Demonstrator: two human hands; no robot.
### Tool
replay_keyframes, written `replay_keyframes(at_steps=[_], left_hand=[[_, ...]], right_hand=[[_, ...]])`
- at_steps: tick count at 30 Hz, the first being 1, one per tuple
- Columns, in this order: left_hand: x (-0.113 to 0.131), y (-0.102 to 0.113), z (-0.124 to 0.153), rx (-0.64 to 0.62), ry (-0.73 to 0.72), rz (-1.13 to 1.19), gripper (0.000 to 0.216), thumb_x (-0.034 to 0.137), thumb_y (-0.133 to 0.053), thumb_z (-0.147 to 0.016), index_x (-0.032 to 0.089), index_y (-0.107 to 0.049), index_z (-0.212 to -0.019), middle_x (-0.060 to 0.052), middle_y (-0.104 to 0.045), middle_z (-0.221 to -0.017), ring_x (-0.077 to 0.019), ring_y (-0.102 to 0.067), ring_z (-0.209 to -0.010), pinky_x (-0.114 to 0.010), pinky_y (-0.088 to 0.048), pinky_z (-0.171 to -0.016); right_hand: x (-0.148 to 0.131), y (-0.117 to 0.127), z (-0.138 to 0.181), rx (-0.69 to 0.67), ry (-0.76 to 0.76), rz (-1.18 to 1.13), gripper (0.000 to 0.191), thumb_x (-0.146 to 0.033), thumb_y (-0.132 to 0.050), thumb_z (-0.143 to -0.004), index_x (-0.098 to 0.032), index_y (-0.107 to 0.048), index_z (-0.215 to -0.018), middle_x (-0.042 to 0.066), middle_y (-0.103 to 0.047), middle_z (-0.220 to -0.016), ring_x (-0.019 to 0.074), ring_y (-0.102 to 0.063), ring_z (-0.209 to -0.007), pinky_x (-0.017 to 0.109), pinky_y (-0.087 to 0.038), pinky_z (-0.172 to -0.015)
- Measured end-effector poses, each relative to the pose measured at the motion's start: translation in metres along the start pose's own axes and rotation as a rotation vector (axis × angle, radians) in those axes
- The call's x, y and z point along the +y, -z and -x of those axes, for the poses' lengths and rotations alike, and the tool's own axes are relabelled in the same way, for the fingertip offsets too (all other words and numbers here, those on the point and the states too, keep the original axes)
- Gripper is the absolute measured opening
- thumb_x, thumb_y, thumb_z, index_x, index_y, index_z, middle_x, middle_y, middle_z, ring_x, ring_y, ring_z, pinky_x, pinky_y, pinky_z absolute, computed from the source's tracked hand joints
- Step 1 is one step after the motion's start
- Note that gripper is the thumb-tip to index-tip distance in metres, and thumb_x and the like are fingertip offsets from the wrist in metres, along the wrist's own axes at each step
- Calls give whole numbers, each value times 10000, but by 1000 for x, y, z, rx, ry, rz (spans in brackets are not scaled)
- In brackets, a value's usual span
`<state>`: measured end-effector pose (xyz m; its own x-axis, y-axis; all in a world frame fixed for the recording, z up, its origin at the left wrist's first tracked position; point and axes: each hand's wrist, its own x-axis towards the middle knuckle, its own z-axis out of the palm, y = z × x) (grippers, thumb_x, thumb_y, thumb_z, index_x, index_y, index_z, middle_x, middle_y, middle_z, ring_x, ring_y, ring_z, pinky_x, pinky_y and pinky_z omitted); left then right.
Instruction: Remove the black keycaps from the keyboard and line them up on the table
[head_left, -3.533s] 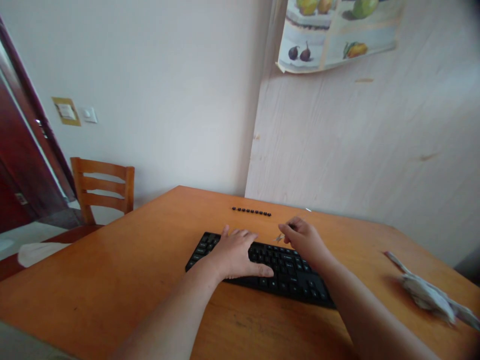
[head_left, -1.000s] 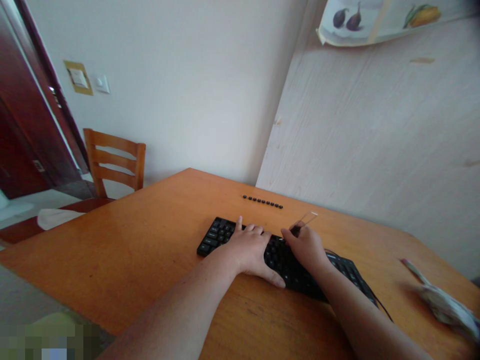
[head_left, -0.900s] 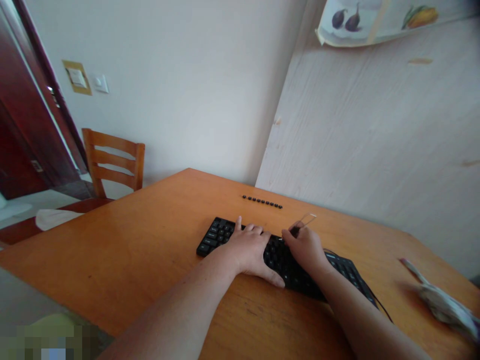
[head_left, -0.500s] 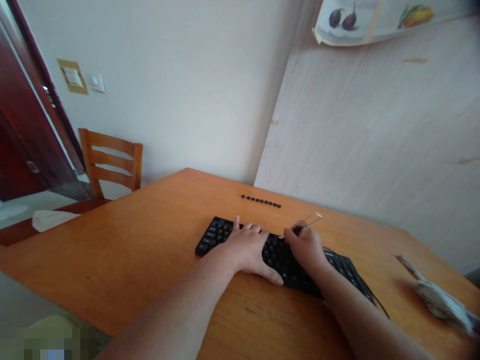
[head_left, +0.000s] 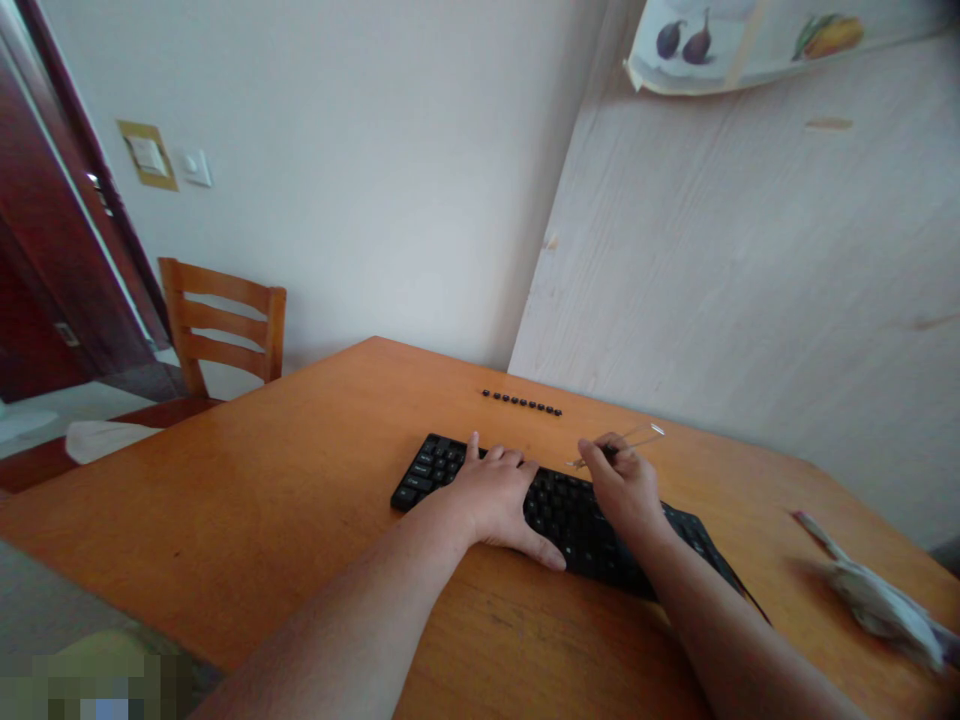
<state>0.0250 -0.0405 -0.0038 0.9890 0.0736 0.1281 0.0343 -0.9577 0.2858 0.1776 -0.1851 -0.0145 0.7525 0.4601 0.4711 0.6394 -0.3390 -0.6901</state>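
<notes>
There are nine small black pieces (head_left: 523, 402), one keyboard (head_left: 564, 515), one wire tool (head_left: 610, 451).

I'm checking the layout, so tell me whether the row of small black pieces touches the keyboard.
Apart. The head view shows a strip of bare table between the row of small black pieces and the keyboard.

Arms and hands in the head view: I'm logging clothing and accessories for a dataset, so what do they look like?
The left hand and right hand are ungloved. The left forearm and right forearm are bare, with no sleeve in view. Neither wrist shows a watch or bracelet. Some fingers are hidden, so rings can't be ruled out.
</notes>
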Motion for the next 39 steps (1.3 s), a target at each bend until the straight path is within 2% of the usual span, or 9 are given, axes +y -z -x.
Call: replay_keyframes(at_steps=[3, 5, 8, 13, 17, 21, 32, 36, 39], left_hand=[[1, 1, 1, 0, 2, -4, 973, 808, -557, -559, 227, -473, -1335, -151, -471, -1404, -368, -382, -1291, -603, -3, -1114], [1, 0, 1, 2, 5, -7, 981, 814, -552, -556, 221, -475, -1333, -155, -471, -1402, -369, -380, -1293, -602, -9, -1115], [0, 0, 1, 4, 3, -10, 987, 819, -546, -557, 221, -469, -1339, -161, -460, -1410, -362, -373, -1300, -601, -5, -1115], [0, 0, 0, 8, 2, -5, 990, 830, -549, -538, 232, -482, -1323, -152, -510, -1356, -365, -387, -1284, -613, 21, -1108], [1, 1, 1, 7, 9, 5, 981, 837, -550, -528, 234, -501, -1301, -147, -523, -1337, -374, -384, -1285, -616, 16, -1106], [0, 1, 1, 9, 6, 9, 983, 836, -544, -537, 237, -490, -1316, -142, -516, -1349, -369, -376, -1293, -604, 4, -1112], [-1, 2, 1, 0, 3, -2, 981, 829, -546, -543, 238, -481, -1323, -144, -511, -1357, -366, -370, -1301, -601, -11, -1114], [0, 3, 2, -14, 11, 13, 953, 817, -551, -561, 250, -482, -1323, -136, -496, -1378, -367, -367, -1307, -601, -37, -1115], [0, 2, -2, 66, 20, 47, 799, 763, -514, -671, 240, -528, -1275, -127, -532, -1342, -355, -420, -1268, -596, -94, -1113]], right_hand=[[0, 6, -3, 23, 94, 22, 308, -444, -449, -902, -189, -606, -825, 54, -654, -826, 196, -601, -780, 268, -414, -697], [-1, 10, -4, -17, 120, 8, 324, -432, -394, -936, -190, -608, -919, 58, -663, -895, 188, -611, -804, 264, -418, -712], [-5, 13, -4, -158, 157, 51, 357, -434, -347, -959, -187, -603, -991, 33, -644, -779, 167, -593, -672, 251, -404, -627], [-5, 15, -5, -358, 214, 263, 272, -382, -502, -879, -195, -665, -989, -10, -585, -626, 156, -539, -569, 247, -359, -564], [-2, 14, -6, -462, 242, 338, 253, -340, -566, -842, -222, -697, -1023, 15, -663, -752, 172, -582, -668, 253, -376, -607], [1, 12, -8, -478, 266, 387, 204, -324, -595, -834, -220, -713, -965, 47, -693, -886, 194, -608, -784, 268, -397, -682], [3, 12, -10, -490, 268, 404, 137, -284, -581, -832, -204, -682, -784, 27, -653, -762, 177, -577, -723, 263, -372, -654], [-2, 15, -9, -458, 234, 303, 159, -302, -569, -832, -198, -676, -779, 18, -649, -739, 173, -579, -699, 261, -382, -633], [-8, 17, -8, -437, 194, 158, 187, -328, -564, -836, -197, -698, -832, 19, -665, -769, 176, -599, -728, 266, -415, -668]])
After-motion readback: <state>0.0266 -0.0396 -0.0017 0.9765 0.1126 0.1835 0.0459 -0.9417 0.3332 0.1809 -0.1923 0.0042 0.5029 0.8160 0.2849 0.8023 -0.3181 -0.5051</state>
